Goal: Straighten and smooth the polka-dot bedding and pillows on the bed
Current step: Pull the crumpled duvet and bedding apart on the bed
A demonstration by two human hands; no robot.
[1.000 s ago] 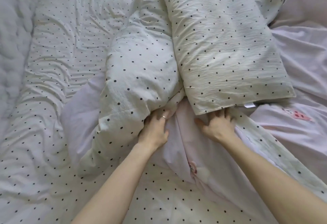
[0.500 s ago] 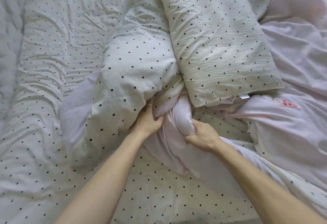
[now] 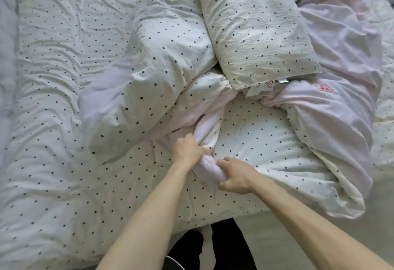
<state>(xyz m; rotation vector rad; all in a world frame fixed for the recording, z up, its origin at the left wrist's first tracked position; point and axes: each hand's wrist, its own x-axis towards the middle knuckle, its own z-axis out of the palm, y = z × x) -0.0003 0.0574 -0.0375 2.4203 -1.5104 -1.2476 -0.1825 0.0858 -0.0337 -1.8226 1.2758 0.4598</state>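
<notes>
We grip a bunched roll of pale pink sheet [image 3: 207, 168] with both hands: left hand [image 3: 187, 149] closed on its upper part, right hand [image 3: 235, 176] closed on its lower end. The roll lies on the polka-dot duvet [image 3: 102, 90] near the bed's front edge. The polka-dot pillow [image 3: 253, 26] rests beyond, tilted, touching the duvet fold.

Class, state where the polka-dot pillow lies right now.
In the head view, the polka-dot pillow lies upper centre-right, angled, between the bunched polka-dot duvet and the pink sheet.
</notes>
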